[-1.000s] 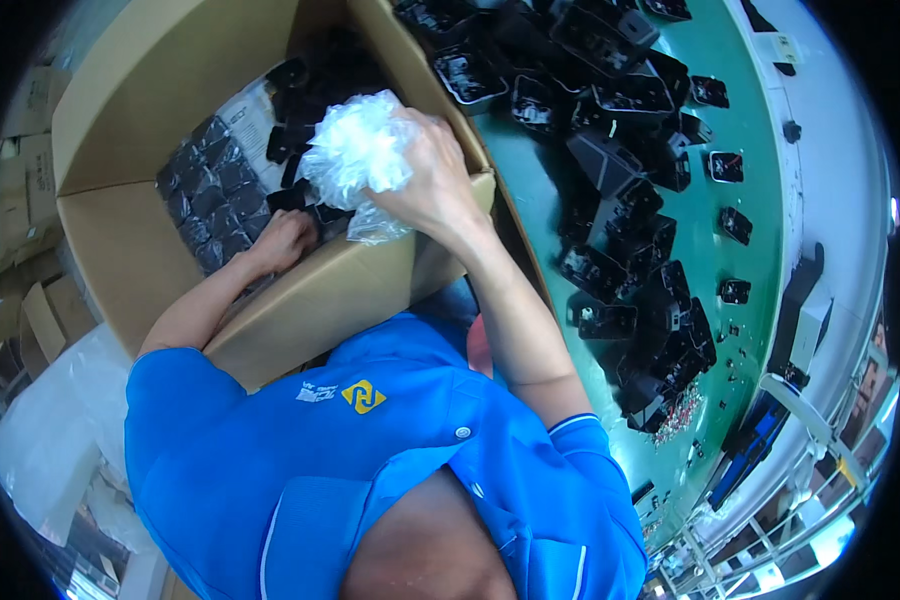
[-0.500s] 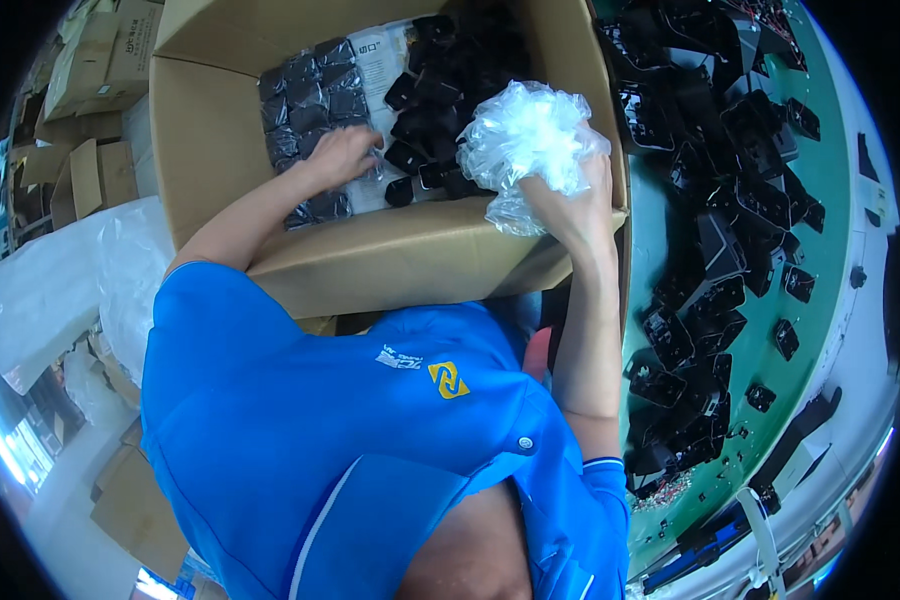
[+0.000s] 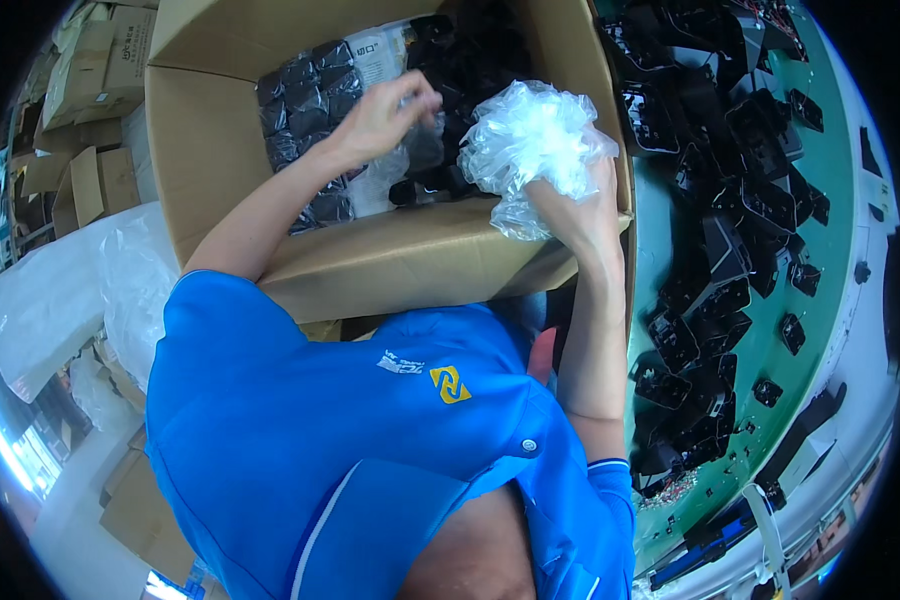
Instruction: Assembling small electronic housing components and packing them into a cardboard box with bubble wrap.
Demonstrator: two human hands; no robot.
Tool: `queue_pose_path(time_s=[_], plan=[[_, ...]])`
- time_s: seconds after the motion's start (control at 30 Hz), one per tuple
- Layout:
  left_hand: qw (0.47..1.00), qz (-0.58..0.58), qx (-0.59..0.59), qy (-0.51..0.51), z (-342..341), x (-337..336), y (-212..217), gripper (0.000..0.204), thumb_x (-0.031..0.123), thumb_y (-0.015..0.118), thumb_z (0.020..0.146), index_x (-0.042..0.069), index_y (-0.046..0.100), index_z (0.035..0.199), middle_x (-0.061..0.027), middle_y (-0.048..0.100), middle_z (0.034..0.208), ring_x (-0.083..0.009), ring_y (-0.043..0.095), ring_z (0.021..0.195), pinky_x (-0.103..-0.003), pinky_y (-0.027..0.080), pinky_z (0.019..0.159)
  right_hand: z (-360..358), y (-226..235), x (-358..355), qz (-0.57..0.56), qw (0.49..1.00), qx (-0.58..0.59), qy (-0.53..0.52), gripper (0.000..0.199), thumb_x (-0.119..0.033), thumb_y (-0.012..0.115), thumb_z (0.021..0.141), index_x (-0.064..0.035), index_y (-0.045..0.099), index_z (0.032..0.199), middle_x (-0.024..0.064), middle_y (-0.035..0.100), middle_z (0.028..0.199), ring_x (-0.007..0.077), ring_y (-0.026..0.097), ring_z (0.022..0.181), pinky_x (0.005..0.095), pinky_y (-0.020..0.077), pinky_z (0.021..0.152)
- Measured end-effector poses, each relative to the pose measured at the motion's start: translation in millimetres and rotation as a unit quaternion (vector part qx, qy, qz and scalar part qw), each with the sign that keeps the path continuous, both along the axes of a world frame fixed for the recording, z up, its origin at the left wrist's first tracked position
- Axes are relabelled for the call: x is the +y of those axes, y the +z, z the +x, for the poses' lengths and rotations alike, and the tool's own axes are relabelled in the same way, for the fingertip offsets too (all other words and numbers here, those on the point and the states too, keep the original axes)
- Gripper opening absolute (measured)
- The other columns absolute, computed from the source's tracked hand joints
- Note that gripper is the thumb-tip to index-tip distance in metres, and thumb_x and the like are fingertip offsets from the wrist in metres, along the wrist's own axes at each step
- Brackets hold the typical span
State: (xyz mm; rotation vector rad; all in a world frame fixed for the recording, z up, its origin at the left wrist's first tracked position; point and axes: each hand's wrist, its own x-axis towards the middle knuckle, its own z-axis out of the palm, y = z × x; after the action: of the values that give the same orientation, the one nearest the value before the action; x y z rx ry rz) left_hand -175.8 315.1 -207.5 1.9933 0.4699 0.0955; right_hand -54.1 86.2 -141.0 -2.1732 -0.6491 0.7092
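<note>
Blue polo cloth fills the near view as I lean over an open brown cardboard carton (image 3: pixel 370 265). My right hand (image 3: pixel 570 215) is clamped on a crumpled clear plastic bag (image 3: pixel 535 140) above the carton's near right corner; my left hand (image 3: pixel 380 115), fingers pinching, reaches among bagged black plastic parts (image 3: pixel 300 100) inside. Many remain packed there. Beyond, loose black parts (image 3: pixel 730 230) crowd a green workbench (image 3: pixel 830 240); flattened cartons (image 3: pixel 80 180) lie left.

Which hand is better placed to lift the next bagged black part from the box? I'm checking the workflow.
Left. The left hand is already inside the cardboard box, touching the bagged parts; the right hand is full of crumpled plastic.
</note>
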Motion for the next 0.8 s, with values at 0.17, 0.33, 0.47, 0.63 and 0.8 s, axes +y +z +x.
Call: queue_pose_path(time_s=[0.17, 0.33, 0.47, 0.63, 0.8], plan=[[0.98, 0.122, 0.147, 0.06, -17.1, 56.4, -39.1, 0.017, 0.019, 0.058, 0.094, 0.005, 0.065, 0.093, -0.0093, 0.069, 0.077, -0.0257, 0.062, 0.065, -0.035, 0.052, 0.071, -1.8, 4.0, 2.9, 0.027, 1.0, -0.008, -0.003, 0.065, -0.017, 0.08, 0.07, 0.0022, 0.057, 0.128, 0.0219, 0.059, 0.126, 0.039, 0.055, 0.12, 0.0501, 0.0472, 0.101], [0.883, 0.334, 0.3, -0.134, -79.0, 54.7, -111.6, 0.015, 0.017, 0.06, 0.088, 0.005, 0.068, 0.092, -0.0127, 0.069, 0.08, -0.0368, 0.066, 0.074, -0.044, 0.053, 0.073, -0.8, 9.4, 4.9, 0.036, 0.999, 0.011, 0.005, 0.062, -0.016, 0.079, 0.07, 0.0028, 0.058, 0.126, 0.0224, 0.061, 0.122, 0.0391, 0.056, 0.118, 0.05, 0.0473, 0.101], [0.878, 0.403, 0.199, -0.166, -97.2, 54.1, -158.1, 0.014, 0.016, 0.06, 0.088, 0.005, 0.068, 0.092, -0.013, 0.067, 0.078, -0.0365, 0.065, 0.072, -0.043, 0.052, 0.071, -5.1, 14.0, 5.9, 0.03, 0.999, 0.018, -0.021, 0.06, -0.015, 0.079, 0.071, 0.0029, 0.059, 0.124, 0.0222, 0.062, 0.12, 0.0389, 0.057, 0.117, 0.0497, 0.0477, 0.1], [0.948, 0.291, 0.079, -0.099, -55.5, 43.0, -117.0, 0.014, 0.013, 0.058, 0.09, 0.003, 0.067, 0.094, -0.012, 0.067, 0.084, -0.0308, 0.062, 0.072, -0.038, 0.05, 0.071, -1.2, 14.1, 4.9, 0.038, 0.999, 0.026, -0.019, 0.057, -0.014, 0.079, 0.071, 0.003, 0.06, 0.122, 0.022, 0.063, 0.118, 0.0383, 0.058, 0.115, 0.0492, 0.0482, 0.1], [0.999, 0.01, 0.016, -0.026, 8.8, -20.6, 6.3, 0.018, 0.017, 0.062, 0.091, 0.001, 0.063, 0.083, -0.0099, 0.064, 0.076, -0.0249, 0.058, 0.065, -0.035, 0.048, 0.066, -0.9, 25.7, 10.8, 0.049, 0.991, 0.115, -0.052, 0.056, -0.012, 0.079, 0.07, 0.0033, 0.061, 0.121, 0.0217, 0.064, 0.117, 0.0375, 0.059, 0.114, 0.0486, 0.0482, 0.099]])
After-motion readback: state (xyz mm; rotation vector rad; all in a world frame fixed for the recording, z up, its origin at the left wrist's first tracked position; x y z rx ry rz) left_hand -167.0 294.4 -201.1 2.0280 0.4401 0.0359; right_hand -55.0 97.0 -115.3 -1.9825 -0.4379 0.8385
